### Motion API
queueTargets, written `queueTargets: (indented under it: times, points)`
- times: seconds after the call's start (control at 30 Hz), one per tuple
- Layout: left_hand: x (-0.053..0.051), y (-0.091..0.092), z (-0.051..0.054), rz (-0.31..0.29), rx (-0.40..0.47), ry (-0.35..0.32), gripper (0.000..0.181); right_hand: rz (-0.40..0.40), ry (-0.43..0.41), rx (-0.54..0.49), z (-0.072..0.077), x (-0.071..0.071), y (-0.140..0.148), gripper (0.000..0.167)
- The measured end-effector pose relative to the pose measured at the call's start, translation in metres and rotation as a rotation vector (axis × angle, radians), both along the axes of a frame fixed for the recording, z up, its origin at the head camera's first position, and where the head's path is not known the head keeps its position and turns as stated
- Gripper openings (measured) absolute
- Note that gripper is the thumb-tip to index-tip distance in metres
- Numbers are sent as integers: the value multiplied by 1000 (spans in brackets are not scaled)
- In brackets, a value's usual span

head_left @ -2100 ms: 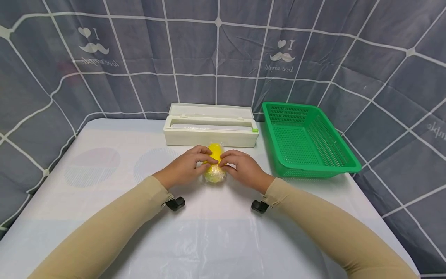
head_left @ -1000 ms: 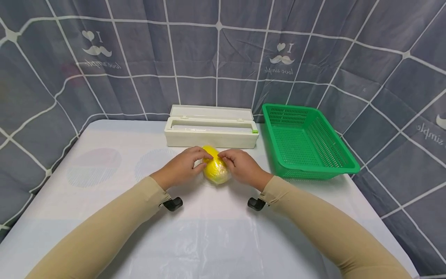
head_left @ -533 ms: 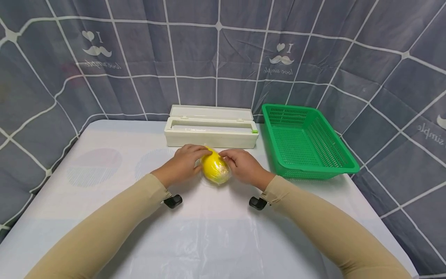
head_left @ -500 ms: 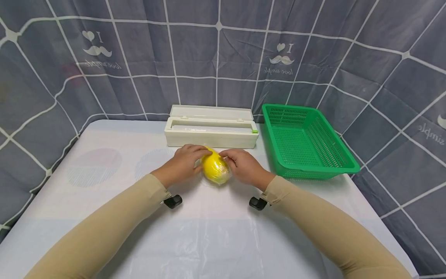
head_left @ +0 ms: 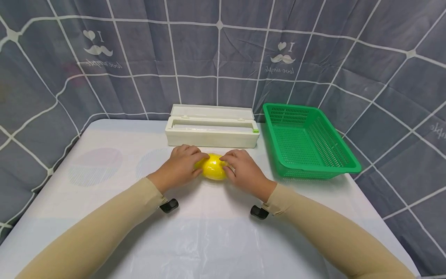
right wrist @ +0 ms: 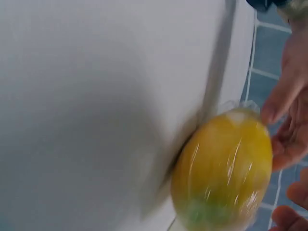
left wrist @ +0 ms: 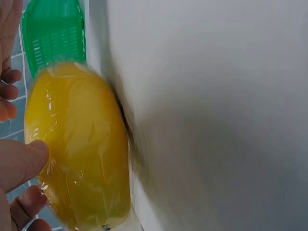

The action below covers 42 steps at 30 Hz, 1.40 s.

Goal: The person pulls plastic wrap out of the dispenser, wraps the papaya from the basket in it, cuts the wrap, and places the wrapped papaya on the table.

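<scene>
A yellow oval fruit (head_left: 214,167) wrapped in clear cling film lies between the two hands on the table. Its exact kind is hard to tell; a greenish patch shows in the right wrist view. My left hand (head_left: 182,164) holds its left end, with the thumb (left wrist: 36,151) against the film and fingers behind. At the right end is my right hand (head_left: 245,170), fingers bent loosely. Both wrist views show a small gap between the right fingers (right wrist: 298,192) and the fruit (right wrist: 226,168).
Behind the hands stands a long white cling film dispenser (head_left: 212,138), lid raised, with a green cutter at its right end. To the right is a green perforated basket (head_left: 283,169). A grey checked curtain (head_left: 195,46) encloses the table (head_left: 209,240) at the back and sides.
The wrapped fruit has turned from lengthwise to slanted and now lies crosswise, with its bunched film no longer facing the front. Both hands have stayed around it, the right fingers loosening.
</scene>
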<state>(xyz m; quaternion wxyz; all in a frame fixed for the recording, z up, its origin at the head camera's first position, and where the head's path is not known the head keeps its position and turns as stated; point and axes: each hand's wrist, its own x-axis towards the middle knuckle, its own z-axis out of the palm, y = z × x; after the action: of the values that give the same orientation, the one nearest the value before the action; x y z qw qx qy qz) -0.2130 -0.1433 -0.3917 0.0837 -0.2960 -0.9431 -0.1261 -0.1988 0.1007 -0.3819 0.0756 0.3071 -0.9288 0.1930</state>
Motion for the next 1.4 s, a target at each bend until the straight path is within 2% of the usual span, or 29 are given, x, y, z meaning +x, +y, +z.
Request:
queueTargets:
  times: [0.13,0.23,0.3,0.5,0.77,0.87,1.0,1.1,1.2,1.3,1.4]
  points:
    - [7,1,-1,1,4,42,39,96,79,168,-5,19,-8,36]
    - [12,1,-1,6,21,40,37,114,104,253,-10,31,-12,43]
    - [14,0,0,7,37,12,34,110,110,275,-12,34,-12,46]
    - [17,-4,5,-34,64,-122,32,57,96,265,-14,36,-10,42]
    - [17,-10,3,-100,141,-267,33,18,42,235,-15,32,-7,43]
    - [17,-11,3,-130,156,-281,32,48,39,200,-15,32,-6,44]
    - [17,-10,2,-148,155,-266,39,162,59,170,-16,34,-4,40]
    - [18,-9,3,-143,152,-257,42,237,108,214,-18,34,-4,40]
    - [19,-8,4,-131,149,-253,44,290,200,291,-20,33,-5,43]
    - [20,-7,2,-124,135,-256,47,315,289,335,-23,29,-7,39]
    - [20,-7,0,-134,114,-249,50,316,341,344,-26,26,-7,32]
